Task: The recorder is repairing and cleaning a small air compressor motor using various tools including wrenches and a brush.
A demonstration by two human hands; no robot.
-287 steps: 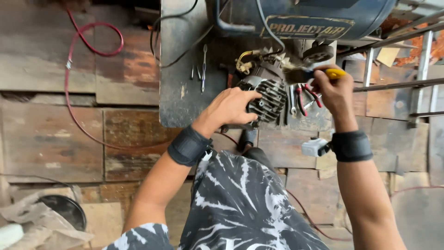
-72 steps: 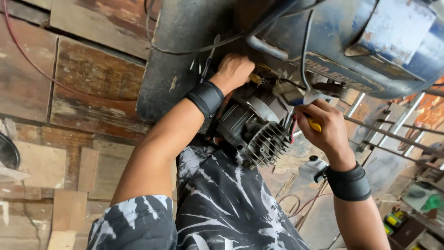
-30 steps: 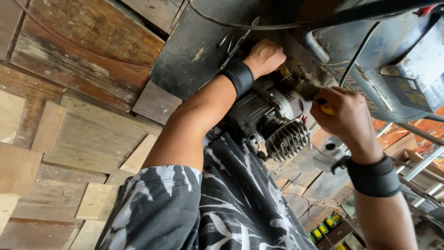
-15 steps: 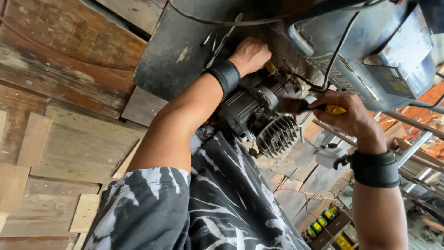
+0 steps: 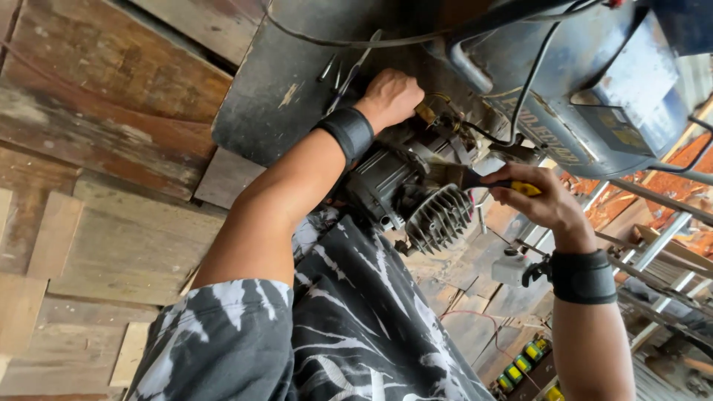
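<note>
Our left hand (image 5: 390, 96) is fisted around a brass fitting (image 5: 425, 113) on the compressor pump (image 5: 405, 189). Our right hand (image 5: 538, 197) pinches the yellow-handled screwdriver (image 5: 490, 180). The finned pump looks heavy and rigid, best gripped by its body.

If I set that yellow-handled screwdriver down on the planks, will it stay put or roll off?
It would probably roll: the screwdriver in the right hand looks round-handled and slim. The shaft seems stiff metal, so it should not bend. It also looks light for its length, since one hand holds it easily, and the wooden planks have gaps that it might slip into.
</note>
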